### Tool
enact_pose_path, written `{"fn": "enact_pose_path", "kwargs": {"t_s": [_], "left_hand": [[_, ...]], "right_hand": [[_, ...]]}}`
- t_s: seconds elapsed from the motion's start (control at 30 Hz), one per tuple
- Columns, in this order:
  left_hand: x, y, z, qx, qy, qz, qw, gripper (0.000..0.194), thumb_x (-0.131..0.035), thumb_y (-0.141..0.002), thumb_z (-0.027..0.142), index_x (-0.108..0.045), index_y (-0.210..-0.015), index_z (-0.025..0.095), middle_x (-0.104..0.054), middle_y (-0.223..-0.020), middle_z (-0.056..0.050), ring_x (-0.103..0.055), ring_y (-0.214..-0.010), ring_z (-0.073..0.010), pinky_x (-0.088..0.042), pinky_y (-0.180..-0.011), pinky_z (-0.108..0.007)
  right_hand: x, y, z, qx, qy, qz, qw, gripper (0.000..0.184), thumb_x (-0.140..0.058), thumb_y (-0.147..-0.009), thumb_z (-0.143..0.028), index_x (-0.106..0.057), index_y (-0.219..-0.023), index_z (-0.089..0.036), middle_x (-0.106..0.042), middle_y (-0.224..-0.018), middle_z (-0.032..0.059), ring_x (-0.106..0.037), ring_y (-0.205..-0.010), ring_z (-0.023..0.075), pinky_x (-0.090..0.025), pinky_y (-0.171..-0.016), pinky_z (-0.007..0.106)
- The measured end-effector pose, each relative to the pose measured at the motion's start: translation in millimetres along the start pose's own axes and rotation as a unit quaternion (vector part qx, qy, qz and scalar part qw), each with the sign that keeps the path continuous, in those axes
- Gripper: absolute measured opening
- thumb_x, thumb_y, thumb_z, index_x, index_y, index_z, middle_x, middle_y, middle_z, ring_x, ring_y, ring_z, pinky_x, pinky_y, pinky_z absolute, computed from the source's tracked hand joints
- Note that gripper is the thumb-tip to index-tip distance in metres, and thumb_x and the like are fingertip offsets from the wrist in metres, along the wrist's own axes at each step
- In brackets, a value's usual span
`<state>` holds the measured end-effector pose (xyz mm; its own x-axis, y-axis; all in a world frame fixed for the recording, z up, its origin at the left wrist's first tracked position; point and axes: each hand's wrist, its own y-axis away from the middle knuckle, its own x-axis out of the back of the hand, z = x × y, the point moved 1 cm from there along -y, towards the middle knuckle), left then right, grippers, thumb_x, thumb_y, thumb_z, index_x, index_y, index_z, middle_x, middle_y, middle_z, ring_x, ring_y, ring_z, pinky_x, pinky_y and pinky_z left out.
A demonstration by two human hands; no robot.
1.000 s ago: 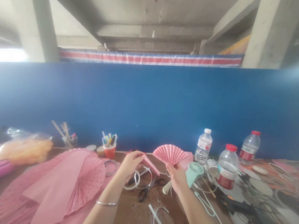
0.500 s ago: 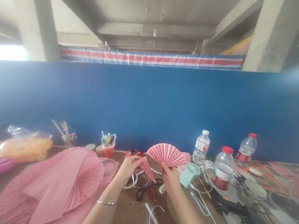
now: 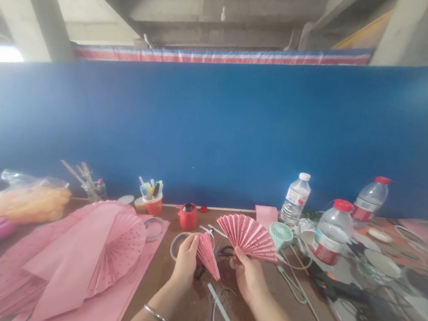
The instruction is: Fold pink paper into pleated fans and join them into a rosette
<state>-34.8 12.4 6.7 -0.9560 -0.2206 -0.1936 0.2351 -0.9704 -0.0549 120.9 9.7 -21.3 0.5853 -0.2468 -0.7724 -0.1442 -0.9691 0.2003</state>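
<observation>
My right hand (image 3: 250, 276) pinches the base of a pink pleated paper fan (image 3: 247, 236), which is spread into a wide arc with small punched holes. In my left hand (image 3: 187, 258) is a narrower folded pink paper piece (image 3: 208, 256), its pleats mostly gathered and its tip pointing down. The two pleated pieces are apart, side by side above the table. Black-handled scissors (image 3: 226, 251) lie partly hidden behind them. A white strip (image 3: 222, 310) rests on the table between my forearms.
Large pink pleated discs and flat paper (image 3: 68, 267) lie at left. A cup of pens (image 3: 153, 205) and a red pot (image 3: 188, 217) stand at the back. Right are a mint handheld fan (image 3: 281, 234), bottles (image 3: 332, 234), cables and a black tool (image 3: 373, 301).
The view has tilted down and the red pot is now fully visible. Both hands still hold their pleated pieces; the right fan has turned, its right side tipping lower.
</observation>
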Motion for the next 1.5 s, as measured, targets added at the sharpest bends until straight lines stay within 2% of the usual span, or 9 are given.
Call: {"fn": "enact_pose_path", "kwargs": {"t_s": [0.23,0.47,0.7,0.9,0.97,1.1,1.23,1.33,1.5], "left_hand": [[-3.8,5,4,-0.019,0.018,0.059,0.998,0.032,-0.056,-0.071,0.046,-0.063,-0.081,0.016,-0.063,-0.073,-0.003,-0.057,-0.070,-0.0185,-0.045,-0.065,-0.026],[-1.4,6,-3,-0.005,-0.024,0.067,0.997,0.026,-0.054,-0.075,0.040,-0.062,-0.087,0.018,-0.063,-0.083,-0.004,-0.057,-0.080,-0.0204,-0.044,-0.068,-0.026],[-1.0,3,-14,0.026,-0.041,0.013,0.999,0.028,-0.040,-0.085,0.039,-0.056,-0.097,0.020,-0.060,-0.098,-0.005,-0.055,-0.090,-0.0190,-0.040,-0.080,-0.028],[-8.7,11,-3,0.001,-0.073,-0.050,0.996,0.037,-0.061,-0.070,0.021,-0.050,-0.106,0.021,-0.058,-0.100,-0.004,-0.055,-0.092,-0.0190,-0.040,-0.083,-0.030],[-8.9,11,0,-0.022,-0.080,-0.024,0.996,0.038,-0.062,-0.069,0.018,-0.050,-0.105,0.021,-0.057,-0.100,-0.004,-0.055,-0.092,-0.0188,-0.041,-0.083,-0.030],[-3.0,5,-3,-0.024,-0.056,0.097,0.993,0.042,-0.064,-0.069,0.023,-0.047,-0.107,0.021,-0.056,-0.098,-0.004,-0.057,-0.089,-0.0187,-0.045,-0.079,-0.031],[3.9,-3,-8,0.026,0.009,0.150,0.988,0.047,-0.062,-0.070,0.030,-0.042,-0.112,0.022,-0.058,-0.092,-0.005,-0.060,-0.076,-0.0167,-0.049,-0.067,-0.030],[4.7,-5,-7,0.053,0.008,0.153,0.987,0.053,-0.067,-0.065,0.030,-0.042,-0.111,0.021,-0.059,-0.089,-0.005,-0.060,-0.072,-0.0165,-0.050,-0.063,-0.029],[-5.9,-4,-1,0.081,0.111,0.124,0.983,0.055,-0.068,-0.063,0.026,-0.038,-0.109,0.025,-0.058,-0.085,-0.002,-0.060,-0.060,-0.0146,-0.050,-0.053,-0.029]], "right_hand": [[3,1,1,-0.067,-0.014,0.033,0.997,0.023,-0.080,-0.050,-0.016,-0.064,-0.066,-0.013,-0.065,-0.063,-0.0014,-0.060,-0.060,0.0090,-0.050,-0.055,0.016],[1,4,7,-0.133,-0.059,-0.010,0.989,0.019,-0.074,-0.062,-0.025,-0.062,-0.074,-0.015,-0.059,-0.062,-0.0028,-0.052,-0.053,0.0059,-0.044,-0.048,0.015],[2,7,5,-0.142,-0.036,-0.063,0.987,0.018,-0.065,-0.072,-0.033,-0.059,-0.070,-0.016,-0.050,-0.053,-0.0032,-0.044,-0.049,0.0072,-0.040,-0.048,0.019],[1,9,4,-0.109,-0.041,-0.021,0.993,0.024,-0.071,-0.065,-0.021,-0.061,-0.087,-0.021,-0.062,-0.078,0.0001,-0.055,-0.070,0.0135,-0.046,-0.065,0.027],[1,9,3,-0.105,-0.050,-0.023,0.993,0.023,-0.071,-0.066,-0.023,-0.062,-0.087,-0.022,-0.063,-0.079,0.0004,-0.056,-0.071,0.0144,-0.046,-0.067,0.029],[2,7,2,-0.113,-0.048,-0.040,0.992,0.027,-0.074,-0.061,-0.028,-0.064,-0.085,-0.023,-0.066,-0.083,0.0006,-0.058,-0.080,0.0168,-0.046,-0.073,0.031],[-5,12,2,-0.088,0.025,-0.124,0.988,0.048,-0.077,-0.056,-0.028,-0.060,-0.100,-0.025,-0.063,-0.103,0.0047,-0.055,-0.097,0.0220,-0.044,-0.080,0.034],[-10,22,0,-0.081,0.112,-0.193,0.971,0.057,-0.078,-0.055,-0.027,-0.056,-0.108,-0.023,-0.062,-0.103,0.0064,-0.055,-0.098,0.0254,-0.042,-0.085,0.041],[-11,31,-7,0.028,0.312,-0.227,0.922,0.021,-0.077,-0.053,-0.016,-0.068,-0.072,-0.022,-0.062,-0.100,0.0050,-0.054,-0.100,0.0250,-0.039,-0.090,0.038]]}}
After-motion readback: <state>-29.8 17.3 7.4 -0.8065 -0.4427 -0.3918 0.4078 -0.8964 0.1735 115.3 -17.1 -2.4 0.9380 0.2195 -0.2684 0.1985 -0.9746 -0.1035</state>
